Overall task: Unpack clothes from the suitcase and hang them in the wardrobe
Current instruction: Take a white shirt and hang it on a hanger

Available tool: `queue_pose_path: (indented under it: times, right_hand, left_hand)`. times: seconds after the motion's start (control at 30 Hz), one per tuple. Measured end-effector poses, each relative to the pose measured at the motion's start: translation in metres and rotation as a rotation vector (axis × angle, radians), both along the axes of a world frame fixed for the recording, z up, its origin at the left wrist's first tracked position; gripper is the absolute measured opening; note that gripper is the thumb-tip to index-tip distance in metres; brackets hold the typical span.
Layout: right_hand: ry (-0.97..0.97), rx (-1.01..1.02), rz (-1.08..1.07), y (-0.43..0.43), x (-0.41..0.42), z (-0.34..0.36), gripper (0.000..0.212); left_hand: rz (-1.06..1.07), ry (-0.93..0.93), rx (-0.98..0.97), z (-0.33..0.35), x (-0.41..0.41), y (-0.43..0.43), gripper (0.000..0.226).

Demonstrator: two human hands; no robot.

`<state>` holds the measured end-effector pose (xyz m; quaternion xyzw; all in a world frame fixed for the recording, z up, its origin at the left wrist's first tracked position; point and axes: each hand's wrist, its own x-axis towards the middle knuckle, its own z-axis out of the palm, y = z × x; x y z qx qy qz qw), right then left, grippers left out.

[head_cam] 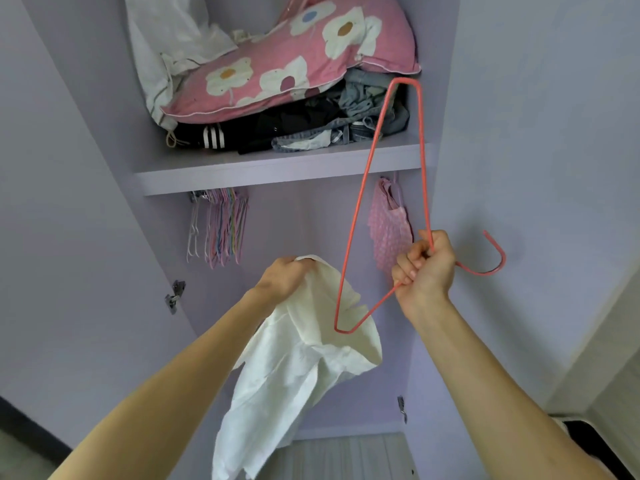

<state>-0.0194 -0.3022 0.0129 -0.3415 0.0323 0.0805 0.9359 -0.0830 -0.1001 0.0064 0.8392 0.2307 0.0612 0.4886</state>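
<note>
Head camera: at an open lilac wardrobe [86, 140], a person is lifting a white top [301, 368] with the left hand [282, 277], its fingers [298, 263] curling tight round the bunched upper edge while the rest is hanging below them. The right hand [424, 268] is clenching the neck of a coral wire hanger [356, 209], the hook jutting out to the right of those fingers, one corner rising well above them toward the shelf [277, 171], the other dipping below and to their left against the cloth. Beyond the fingers, spare hangers [225, 226] and a pink garment [389, 223] are hanging under the shelf; a floral pillow [294, 64] is lying on top of it.

The lower corner is likely to snag a fold rather than enter the neck opening, and the one-handed pinch could let the top slip to the floor. No writing is readable; a black garment [213, 136] is showing only white stripes.
</note>
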Motion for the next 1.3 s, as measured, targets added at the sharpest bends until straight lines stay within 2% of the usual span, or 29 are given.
queue_pose_path:
  times: [0.1,0.17,0.23,0.33,0.4,0.5,0.6,0.67,0.7,0.77,0.8,0.9,0.97,1.03,1.13,1.2,1.27,1.3]
  right_hand:
    - [-0.018,-0.073,0.002,0.017,-0.004,-0.012,0.033]
    - [-0.019,-0.193,-0.01,0.028,-0.005,-0.028,0.034]
    - [-0.075,-0.425,-0.054,0.033,-0.003,-0.046,0.035]
    - [-0.239,-0.788,-0.004,0.028,-0.003,-0.059,0.034]
    - [-0.308,-0.983,0.07,0.018,0.002,-0.062,0.041]
    - [-0.467,-1.253,0.184,0.007,0.014,-0.056,0.052]
    - [-0.631,-1.59,0.36,0.009,0.022,-0.049,0.048]
    - [-0.775,-1.878,0.427,0.018,0.019,-0.042,0.042]
    - [-0.843,-1.951,0.41,0.023,0.014,-0.036,0.038]
    - [-0.979,-1.919,0.358,0.033,0.009,-0.018,0.037]
    - [-1.018,-1.853,0.374,0.038,0.008,-0.009,0.039]
    - [-0.952,-1.619,0.466,0.048,0.007,0.011,0.045]
    - [-0.896,-1.523,0.448,0.049,0.009,0.012,0.045]
    - [-0.825,-1.466,0.385,0.047,0.016,0.007,0.047]
    - [-0.701,-1.315,0.343,0.038,0.029,0.001,0.049]
    - [-0.69,-1.198,0.359,0.028,0.03,-0.005,0.04]
    - [-0.747,-1.229,0.283,0.014,0.033,-0.017,0.033]
    - [-0.752,-1.327,0.205,0.005,0.036,-0.026,0.036]
  left_hand:
    - [-0.002,-0.002,-0.061,0.008,-0.006,0.006,0.033]
    - [0.023,0.009,-0.11,0.013,-0.012,0.011,0.038]
    - [0.062,0.002,-0.174,0.019,-0.016,0.019,0.042]
    - [0.144,-0.047,-0.206,0.025,-0.021,0.035,0.028]
    - [0.198,-0.062,-0.079,0.023,-0.024,0.053,0.024]
    - [0.168,0.021,0.293,0.019,-0.033,0.069,0.021]
    - [0.126,0.1,0.645,0.012,-0.037,0.061,0.025]
    - [0.103,0.096,0.747,0.009,-0.037,0.053,0.026]
    - [0.074,0.102,0.772,0.007,-0.036,0.05,0.025]
    - [0.0,0.123,0.734,-0.001,-0.031,0.042,0.029]
    - [-0.023,0.131,0.652,-0.006,-0.029,0.036,0.034]
    - [-0.074,0.105,0.318,-0.02,-0.027,0.018,0.047]
    - [-0.108,0.052,0.251,-0.026,-0.03,0.011,0.057]
    - [-0.107,-0.022,0.31,-0.027,-0.033,0.012,0.058]
    - [-0.137,-0.086,0.586,-0.023,-0.03,0.016,0.045]
    - [-0.152,-0.116,0.754,-0.02,-0.028,0.015,0.035]
    - [-0.101,-0.178,0.832,-0.02,-0.026,0.018,0.033]
    - [-0.072,-0.195,0.84,-0.02,-0.027,0.021,0.033]
